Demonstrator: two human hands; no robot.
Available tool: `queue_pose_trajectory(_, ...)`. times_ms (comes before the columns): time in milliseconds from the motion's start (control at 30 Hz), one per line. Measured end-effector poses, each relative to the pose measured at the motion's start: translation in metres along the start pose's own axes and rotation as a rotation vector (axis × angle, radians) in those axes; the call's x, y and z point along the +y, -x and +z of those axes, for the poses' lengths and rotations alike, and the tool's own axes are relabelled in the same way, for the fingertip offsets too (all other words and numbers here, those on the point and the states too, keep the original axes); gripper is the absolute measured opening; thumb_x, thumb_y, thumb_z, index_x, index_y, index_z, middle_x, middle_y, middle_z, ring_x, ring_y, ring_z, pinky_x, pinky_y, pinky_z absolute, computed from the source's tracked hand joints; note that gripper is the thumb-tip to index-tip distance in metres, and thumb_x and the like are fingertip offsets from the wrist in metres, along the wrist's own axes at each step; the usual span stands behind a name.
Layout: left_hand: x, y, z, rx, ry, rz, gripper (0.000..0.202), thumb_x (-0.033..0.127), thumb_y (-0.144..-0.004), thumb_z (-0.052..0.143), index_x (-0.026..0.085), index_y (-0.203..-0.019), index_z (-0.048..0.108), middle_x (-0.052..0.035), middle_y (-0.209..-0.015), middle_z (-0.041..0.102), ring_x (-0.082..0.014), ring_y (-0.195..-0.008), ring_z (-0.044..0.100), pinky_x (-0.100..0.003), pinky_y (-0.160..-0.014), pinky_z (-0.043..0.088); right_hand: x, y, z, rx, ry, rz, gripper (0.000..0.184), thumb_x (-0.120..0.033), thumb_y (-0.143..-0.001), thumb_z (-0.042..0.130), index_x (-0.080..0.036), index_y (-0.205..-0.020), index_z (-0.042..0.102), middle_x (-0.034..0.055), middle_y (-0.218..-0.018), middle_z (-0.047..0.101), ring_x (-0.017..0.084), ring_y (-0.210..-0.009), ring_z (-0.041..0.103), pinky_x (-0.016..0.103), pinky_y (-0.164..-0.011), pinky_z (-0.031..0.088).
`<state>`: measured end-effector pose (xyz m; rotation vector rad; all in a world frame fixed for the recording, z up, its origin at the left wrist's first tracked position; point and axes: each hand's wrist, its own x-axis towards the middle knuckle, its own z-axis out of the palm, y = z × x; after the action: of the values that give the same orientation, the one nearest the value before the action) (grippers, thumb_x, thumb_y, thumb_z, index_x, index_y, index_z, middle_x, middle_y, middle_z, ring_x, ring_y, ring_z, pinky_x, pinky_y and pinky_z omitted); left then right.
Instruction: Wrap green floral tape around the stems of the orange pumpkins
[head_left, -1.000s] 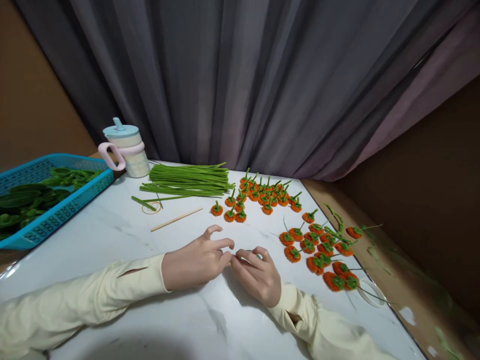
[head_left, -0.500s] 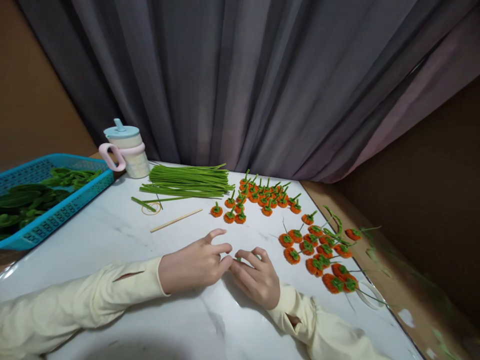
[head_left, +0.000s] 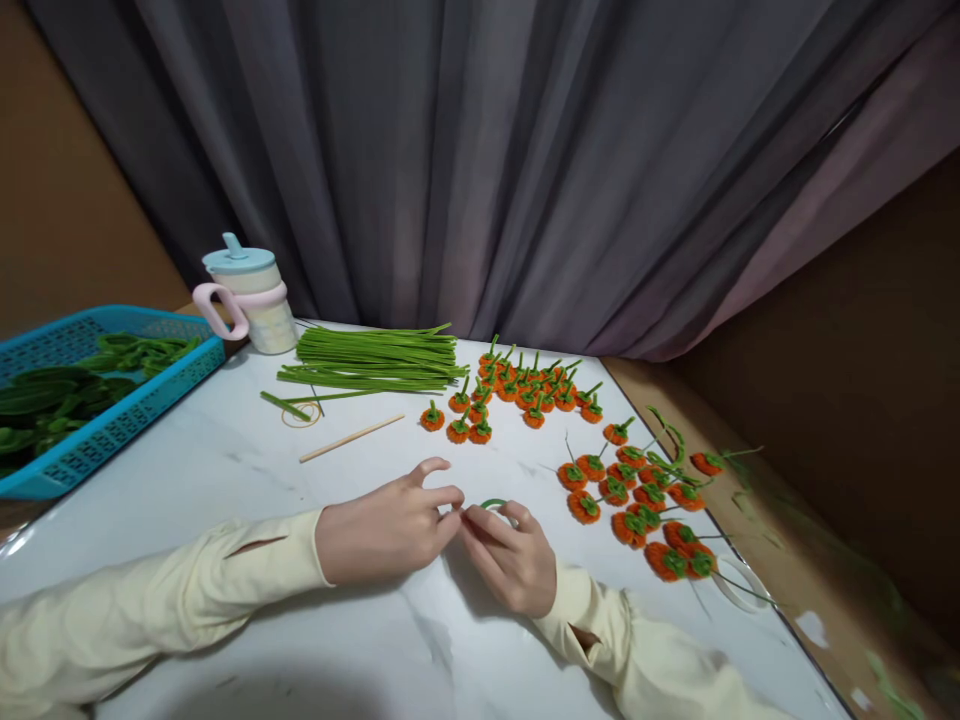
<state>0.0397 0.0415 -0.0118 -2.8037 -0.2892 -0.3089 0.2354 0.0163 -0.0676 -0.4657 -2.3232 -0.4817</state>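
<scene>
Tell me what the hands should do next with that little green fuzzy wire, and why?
Probably curl the green pipe cleaner tighter. The left hand and right hand seem to pinch it together at their fingertips, and only a small open arc shows above the right fingers. It is not yet a tight green top like those on the orange pieces nearby.

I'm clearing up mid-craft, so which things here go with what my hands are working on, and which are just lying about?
In the work: left hand and right hand, fingers pinching a green wire loop; green wire bundle; orange pieces with green tops.
Lying about: lidded cup; blue basket of green leaves; wooden stick; rubber band; white ring.
</scene>
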Motion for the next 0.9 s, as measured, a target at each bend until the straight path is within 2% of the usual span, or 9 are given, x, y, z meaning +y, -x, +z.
queue_pose_trajectory(167, -0.002, 0.0003, 0.0023, -0.028, -0.01, -0.077, 0.023, 0.0, -0.086, 0.038, 0.012, -0.074, 0.055, -0.005, -0.066, 0.058, -0.0173, -0.08, 0.054, -0.04, -0.092, 0.03, -0.0017, -0.0061, -0.0011, -0.003, -0.175, 0.434, 0.016, -0.016, -0.09, 0.046, -0.016, -0.09, 0.063, 0.0013, -0.069, 0.069, 0.018, -0.085, 0.058, 0.035, -0.072, 0.031)
queue_pose_trajectory(300, -0.0032, 0.0005, 0.0064, -0.068, -0.004, -0.14, 0.02, 0.001, -0.085, 0.04, 0.012, -0.078, 0.054, -0.0039, -0.068, 0.058, -0.0161, -0.074, 0.054, -0.038, -0.09, 0.03, -0.0002, -0.0096, -0.0032, -0.061, -0.32, 0.597, 0.018, -0.024, -0.092, 0.046, -0.019, -0.091, 0.063, 0.0015, -0.069, 0.069, 0.019, -0.087, 0.057, 0.036, -0.076, 0.031)
queue_pose_trajectory(600, -0.0023, 0.001, 0.0075, -0.118, 0.024, -0.138, 0.021, -0.001, -0.084, 0.039, 0.012, -0.082, 0.055, -0.0047, -0.073, 0.06, -0.0177, -0.078, 0.054, -0.042, -0.091, 0.027, 0.0004, -0.0078, 0.0004, -0.105, -0.514, 0.67, 0.015, -0.024, -0.091, 0.048, -0.019, -0.087, 0.062, 0.0019, -0.073, 0.067, 0.018, -0.086, 0.058, 0.035, -0.077, 0.033)
queue_pose_trajectory(700, -0.0021, 0.0, 0.0065, -0.087, 0.033, -0.142, 0.019, 0.002, -0.086, 0.039, 0.013, -0.083, 0.054, -0.005, -0.075, 0.061, -0.0186, -0.084, 0.054, -0.041, -0.089, 0.027, 0.0004, -0.0078, 0.0023, -0.093, -0.551, 0.678, 0.016, -0.026, -0.091, 0.049, -0.019, -0.084, 0.061, 0.0028, -0.079, 0.067, 0.016, -0.084, 0.06, 0.034, -0.076, 0.034)
queue_pose_trajectory(800, -0.0022, -0.0007, 0.0053, -0.026, 0.06, -0.147, 0.017, 0.003, -0.087, 0.041, 0.013, -0.08, 0.052, -0.0035, -0.072, 0.06, -0.0186, -0.089, 0.054, -0.04, -0.089, 0.026, 0.0013, -0.0089, 0.0015, -0.078, -0.548, 0.644, 0.015, -0.025, -0.091, 0.049, -0.018, -0.084, 0.061, 0.0022, -0.077, 0.066, 0.014, -0.081, 0.061, 0.033, -0.077, 0.033)
queue_pose_trajectory(900, -0.0025, -0.0011, 0.0034, -0.053, 0.095, -0.162, 0.015, 0.0, -0.078, 0.044, 0.013, -0.078, 0.052, -0.0033, -0.067, 0.059, -0.0193, -0.086, 0.054, -0.042, -0.09, 0.025, 0.0018, -0.0084, -0.0007, -0.069, -0.458, 0.544, 0.016, -0.018, -0.091, 0.045, -0.019, -0.086, 0.06, 0.0014, -0.076, 0.067, 0.015, -0.086, 0.061, 0.035, -0.08, 0.031)
